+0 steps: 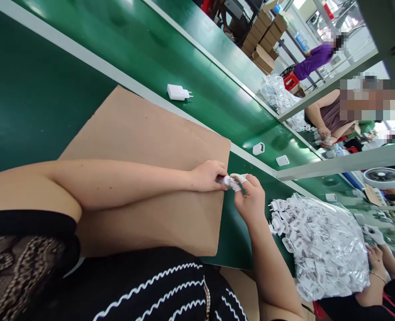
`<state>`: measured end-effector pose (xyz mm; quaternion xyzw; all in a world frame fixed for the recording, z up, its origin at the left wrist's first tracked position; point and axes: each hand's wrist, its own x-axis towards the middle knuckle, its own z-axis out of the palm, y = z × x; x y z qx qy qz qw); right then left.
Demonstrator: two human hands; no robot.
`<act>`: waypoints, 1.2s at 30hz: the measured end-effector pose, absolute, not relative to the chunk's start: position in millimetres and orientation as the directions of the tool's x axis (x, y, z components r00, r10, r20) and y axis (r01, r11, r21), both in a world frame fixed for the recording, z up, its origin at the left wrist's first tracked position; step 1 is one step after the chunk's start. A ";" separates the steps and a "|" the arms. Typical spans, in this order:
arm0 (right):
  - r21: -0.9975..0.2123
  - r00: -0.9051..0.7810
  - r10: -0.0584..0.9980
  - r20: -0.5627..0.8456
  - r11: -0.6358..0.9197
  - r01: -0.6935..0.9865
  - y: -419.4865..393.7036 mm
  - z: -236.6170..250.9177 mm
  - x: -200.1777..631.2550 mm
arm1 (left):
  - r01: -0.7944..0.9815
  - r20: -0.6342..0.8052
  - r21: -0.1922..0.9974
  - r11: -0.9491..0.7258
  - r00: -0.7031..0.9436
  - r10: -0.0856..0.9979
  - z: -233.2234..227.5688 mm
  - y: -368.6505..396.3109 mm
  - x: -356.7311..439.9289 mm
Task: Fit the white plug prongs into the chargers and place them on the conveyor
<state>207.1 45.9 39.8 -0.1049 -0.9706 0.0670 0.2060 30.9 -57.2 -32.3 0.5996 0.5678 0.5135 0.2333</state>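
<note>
My left hand (pixel 209 175) is closed, its fingertips pinching a small white charger piece (pixel 227 181) at the right edge of a brown cardboard sheet (pixel 144 133). On the other side of that piece, my right hand (pixel 252 196) is closed on it too, with white coverings on some of its fingertips. Fingers hide much of the piece, so its exact shape does not show. To the right of my right hand lies a large clear plastic bag (pixel 334 245), with many white charger housings (pixel 281 214) spilling from its open side.
A white plug charger (pixel 175 92) lies on the green conveyor belt (pixel 211 107), with white housings (pixel 258 148) farther along. A metal frame (pixel 331 159) crosses at right. A co-worker's gloved hand (pixel 374 234) is beyond the bag; other people sit across the line.
</note>
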 end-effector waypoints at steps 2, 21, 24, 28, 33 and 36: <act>-0.133 -0.903 0.212 0.374 0.976 0.175 46.0 41.6 204.6 | 0.446 0.354 0.860 -0.248 -0.171 0.919 -32.2 -57.6 31.1; -0.352 -0.561 0.704 0.435 0.706 0.614 79.9 18.0 296.6 | 0.489 0.240 0.871 -0.036 -0.361 0.901 -11.4 -33.1 1.6; -0.168 -0.457 0.792 0.406 0.555 0.814 113.1 4.2 333.6 | 0.584 0.253 0.803 0.123 -0.520 0.816 -2.4 0.3 -39.0; -0.228 -0.420 0.821 0.388 0.527 0.819 140.9 -12.5 345.8 | 0.571 0.144 0.729 0.378 -0.667 0.731 2.1 32.8 -85.2; -0.390 -0.376 0.861 0.342 0.494 0.777 138.6 -5.0 337.4 | 0.540 0.184 0.643 0.544 -0.798 0.574 1.6 34.0 -83.5; -0.587 -0.345 0.878 0.333 0.479 0.653 114.0 11.5 322.6 | 0.685 0.403 0.582 0.438 -0.711 0.576 3.0 32.4 -57.4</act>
